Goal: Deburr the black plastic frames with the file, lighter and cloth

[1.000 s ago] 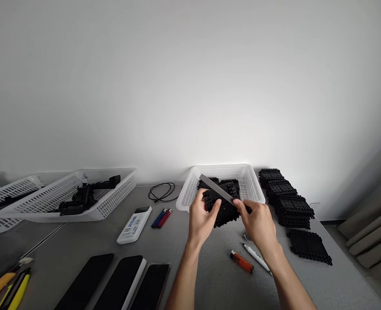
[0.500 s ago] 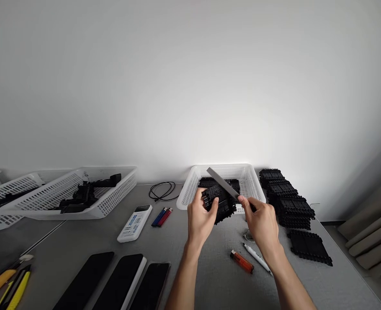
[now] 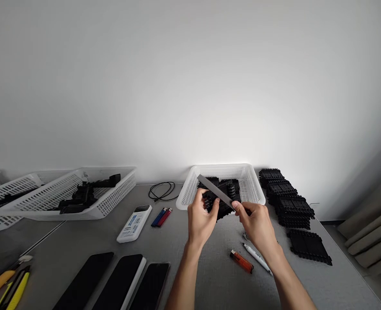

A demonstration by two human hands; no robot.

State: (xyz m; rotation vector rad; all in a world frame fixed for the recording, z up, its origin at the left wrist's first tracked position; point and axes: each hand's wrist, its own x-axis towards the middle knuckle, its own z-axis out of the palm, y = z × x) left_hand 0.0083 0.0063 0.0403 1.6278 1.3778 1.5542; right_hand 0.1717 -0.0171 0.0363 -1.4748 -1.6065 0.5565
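My left hand (image 3: pixel 201 217) is closed around a black ribbed plastic panel (image 3: pixel 223 209), thumb on its face and fingers behind. In my right hand (image 3: pixel 255 219) I grip a flat grey metal file (image 3: pixel 214 188) by its near end. The file lies slantwise across the panel, its far tip pointing up and left; whether it touches the edge I cannot tell. Both hands are raised in front of a white basket (image 3: pixel 258 193), where more black panels (image 3: pixel 234 184) lie partly hidden behind the held one.
Stacked black panels (image 3: pixel 292 206) stand at right, with a single panel (image 3: pixel 309 246) nearer. Below my hands lie an orange lighter (image 3: pixel 242 261) and a white marker (image 3: pixel 257 258). Leftward are two lighters (image 3: pixel 161 217), a white power bank (image 3: pixel 134 224), a cable (image 3: pixel 162 190), phones (image 3: pixel 119 280) and baskets (image 3: pixel 113 202).
My right hand has moved slightly left, carrying the file left and down across the panel. The panel has tilted a little in my left hand, which stays in nearly the same place.
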